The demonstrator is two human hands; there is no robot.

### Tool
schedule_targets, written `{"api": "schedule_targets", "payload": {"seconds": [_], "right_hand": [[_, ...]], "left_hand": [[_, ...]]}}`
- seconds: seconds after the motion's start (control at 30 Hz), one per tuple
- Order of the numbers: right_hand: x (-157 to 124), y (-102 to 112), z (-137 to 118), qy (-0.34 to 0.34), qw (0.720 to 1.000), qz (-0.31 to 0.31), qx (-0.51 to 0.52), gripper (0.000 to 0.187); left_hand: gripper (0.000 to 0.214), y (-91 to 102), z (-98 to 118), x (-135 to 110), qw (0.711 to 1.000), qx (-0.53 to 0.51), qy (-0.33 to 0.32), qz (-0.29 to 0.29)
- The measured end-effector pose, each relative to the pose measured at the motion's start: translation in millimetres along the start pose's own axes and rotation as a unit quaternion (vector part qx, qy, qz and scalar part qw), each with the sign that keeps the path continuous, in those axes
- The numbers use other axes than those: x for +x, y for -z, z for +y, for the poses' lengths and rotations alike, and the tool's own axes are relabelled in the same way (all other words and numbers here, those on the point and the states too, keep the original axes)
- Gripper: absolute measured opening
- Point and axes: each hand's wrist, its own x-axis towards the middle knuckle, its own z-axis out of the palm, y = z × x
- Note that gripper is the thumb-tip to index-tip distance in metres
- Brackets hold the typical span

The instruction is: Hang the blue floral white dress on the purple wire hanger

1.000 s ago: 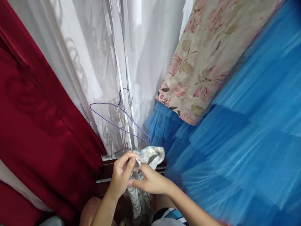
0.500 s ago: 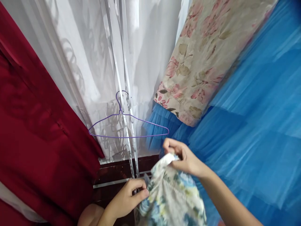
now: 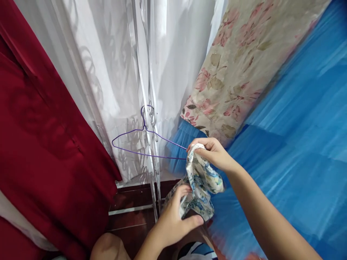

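Note:
My right hand (image 3: 214, 153) pinches the top edge of a small floral garment (image 3: 202, 180), white with blue and yellow flowers, right at the right tip of a purple wire hanger (image 3: 146, 144). The hanger hangs by its hook on a thin white vertical rail (image 3: 150, 119). Lower down, my left hand (image 3: 176, 216) grips the bottom part of the same garment, fingers curled round the cloth. The garment hangs bunched between both hands.
A dark red garment (image 3: 46, 137) hangs at the left. White sheer fabric (image 3: 108, 72) hangs behind the hanger. A beige floral dress (image 3: 238, 68) and a blue tulle skirt (image 3: 292, 144) fill the right side. Dark wood floor (image 3: 130, 216) shows below, with my knee (image 3: 108, 247).
The right hand has lifted the garment's edge up to the hanger's right tip. The left hand has moved right and up along the cloth. The hanger has swung slightly.

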Motion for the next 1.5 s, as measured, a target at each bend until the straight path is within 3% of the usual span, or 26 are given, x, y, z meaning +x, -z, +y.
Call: {"api": "schedule_targets", "payload": {"seconds": [0.17,0.23,0.33,0.43,0.5,0.57,0.7,0.8,0.93,1.07,1.2,1.3,1.37,1.5], "right_hand": [[-11,17,23,0.030,0.996,0.041,0.076,0.028],[-14,24,28,0.035,0.993,0.049,0.104,0.029],[-12,29,27,0.038,0.996,0.062,0.056,0.022],[0,33,29,0.064,0.990,0.126,0.002,0.018],[12,35,36,0.060,0.985,0.159,0.018,0.017],[27,34,45,0.018,0.987,0.148,0.054,0.018],[59,18,59,-0.089,0.989,0.050,0.104,0.026],[76,5,63,-0.121,0.986,-0.006,0.115,0.027],[78,0,62,-0.136,0.978,-0.060,0.144,0.025],[69,0,53,-0.146,0.966,-0.090,0.194,0.028],[66,-3,49,-0.165,0.962,-0.097,0.194,0.029],[66,-4,51,-0.178,0.961,-0.091,0.193,0.029],[67,-4,53,-0.189,0.956,-0.097,0.203,0.029],[68,-9,59,-0.219,0.938,-0.085,0.256,0.028]], "left_hand": [[0.084,-18.2,-34,-4,0.997,0.044,0.044,0.049],[0.070,-21.8,-43,-6,0.996,0.056,0.040,0.058],[0.035,-26.2,-44,-10,0.997,0.057,0.046,0.035],[0.035,-18.7,-34,-21,0.996,-0.020,0.088,0.012],[0.042,-0.2,-22,-32,0.993,-0.042,0.109,0.024],[0.042,28.7,-5,-45,0.993,0.025,0.099,0.065],[0.031,96.6,37,-67,0.961,0.236,0.027,0.143],[0.032,140.2,55,-73,0.920,0.362,-0.019,0.146],[0.029,192.0,41,-68,0.858,0.498,0.000,0.127],[0.031,244.7,8,-53,0.839,0.525,0.086,0.110],[0.035,291.8,1,-28,0.801,0.570,0.082,0.163],[0.034,315.2,14,-9,0.769,0.598,0.060,0.218],[0.033,320.7,27,1,0.760,0.601,0.038,0.243],[0.031,304.6,48,18,0.781,0.562,-0.067,0.263]]}}
